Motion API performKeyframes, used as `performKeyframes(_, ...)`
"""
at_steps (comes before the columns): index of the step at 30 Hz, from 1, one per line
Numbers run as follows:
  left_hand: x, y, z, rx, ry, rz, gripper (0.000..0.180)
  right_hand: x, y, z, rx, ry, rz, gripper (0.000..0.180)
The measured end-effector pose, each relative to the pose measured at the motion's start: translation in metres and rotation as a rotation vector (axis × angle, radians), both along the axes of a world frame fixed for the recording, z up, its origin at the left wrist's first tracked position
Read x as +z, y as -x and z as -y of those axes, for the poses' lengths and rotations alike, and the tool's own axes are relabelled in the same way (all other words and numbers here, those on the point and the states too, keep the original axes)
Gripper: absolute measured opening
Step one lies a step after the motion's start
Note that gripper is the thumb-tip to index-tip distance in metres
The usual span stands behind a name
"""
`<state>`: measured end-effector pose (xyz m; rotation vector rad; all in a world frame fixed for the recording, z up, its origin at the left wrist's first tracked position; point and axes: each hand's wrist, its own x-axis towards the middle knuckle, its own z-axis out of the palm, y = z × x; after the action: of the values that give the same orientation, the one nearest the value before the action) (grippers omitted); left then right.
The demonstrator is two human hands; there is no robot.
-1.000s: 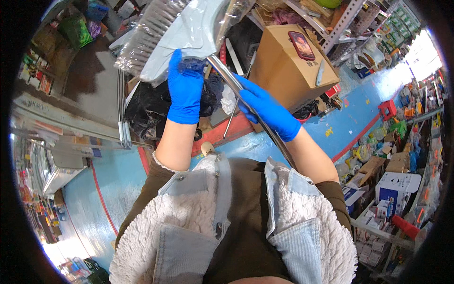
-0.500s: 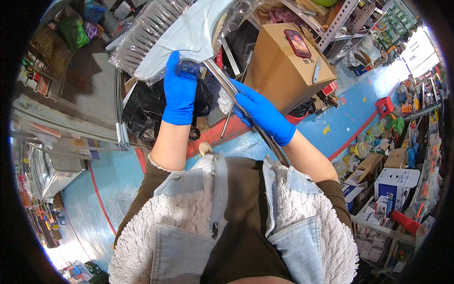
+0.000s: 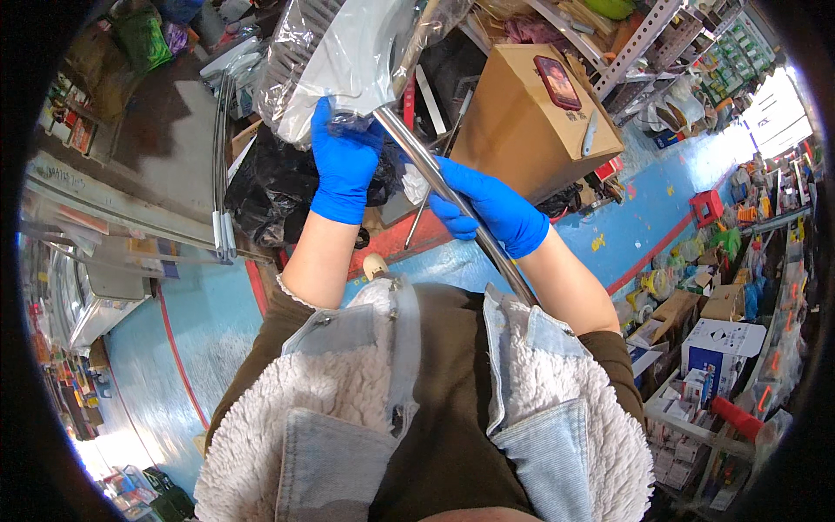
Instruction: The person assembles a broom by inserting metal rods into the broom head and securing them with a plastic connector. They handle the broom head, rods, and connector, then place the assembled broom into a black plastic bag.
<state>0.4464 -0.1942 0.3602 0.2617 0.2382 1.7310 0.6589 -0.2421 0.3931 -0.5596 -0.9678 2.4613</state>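
A broom with a pale grey head wrapped in clear plastic is held up in front of me, its bristles toward the far left. My left hand, in a blue glove, grips the lower edge of that head with the thumb on top. From the head a shiny metal handle slants down toward my right side. Around this handle my blue-gloved right hand is closed, fingers on its left side. The handle's lower end runs down against my clothing and is hidden.
Right of the broom stands a cardboard box bearing a phone and a light-handled knife. Black plastic bags lie under my left hand. Metal poles lean at left. Crowded shelves line the right.
The broom head has turned and shifted slightly right, its bristles showing less. My left hand has moved right with it. My right hand's fingers now show more around the handle.
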Motion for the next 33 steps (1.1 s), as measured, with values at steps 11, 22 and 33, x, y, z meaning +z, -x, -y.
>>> performKeyframes(11, 0.012, -0.007, -0.008, 0.03, 0.026, 0.057, 0.052, 0.009, 0.017, 0.0, -0.124, -0.128, 0.141, 0.036)
performKeyframes(22, -0.01, -0.009, -0.012, 0.161, 0.085, -0.137, 0.036, -0.016, 0.011, -0.008, -0.218, -0.432, 0.251, 0.048)
performKeyframes(33, -0.019, -0.019, -0.015, -0.097, 0.047, -0.032, 0.039, -0.021, -0.015, -0.032, 0.154, 0.155, -0.185, 0.045)
